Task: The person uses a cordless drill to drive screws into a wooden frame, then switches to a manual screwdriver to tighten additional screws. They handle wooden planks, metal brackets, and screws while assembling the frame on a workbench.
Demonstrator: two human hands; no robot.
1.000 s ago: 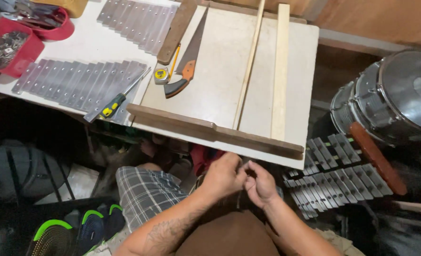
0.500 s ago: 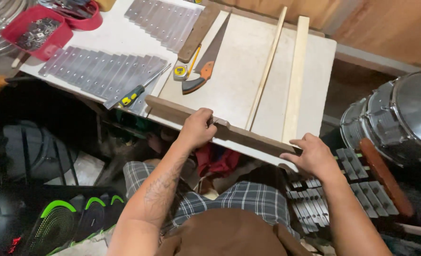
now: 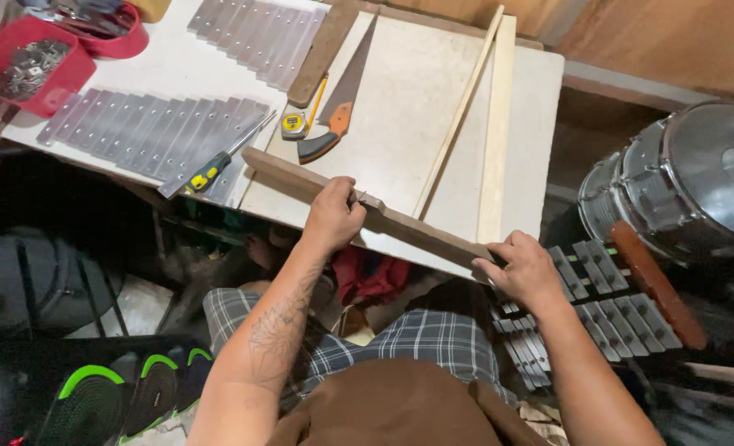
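I see the white worktop [image 3: 433, 107] first; its top edge is cut off by the frame. On the right sits a shiny drum [image 3: 697, 177], cut off at the side. Grey metal bars [image 3: 148, 136] lie in rows on the left of the worktop, and more of them below the drum are partly hidden by the right arm.

A long dark wood strip [image 3: 400, 223] lies along the near edge of the worktop, slanting down to the right. My left hand [image 3: 332, 216] is closed around its middle, fingers curled over the top. Something small and pointed pokes out by the thumb; I cannot tell what it is. My right hand [image 3: 525, 268] grips the strip's right end, and the very end is hidden under the fingers.

Two pale wood slats [image 3: 492, 124] lie on the worktop, well apart from the hands. A hand saw [image 3: 342, 99] with an orange handle lies near a yellow tape measure [image 3: 293, 125]. A screwdriver [image 3: 218, 161] lies across the bars. A red tray [image 3: 28, 70] in the corner holds small bits too tiny to make out.
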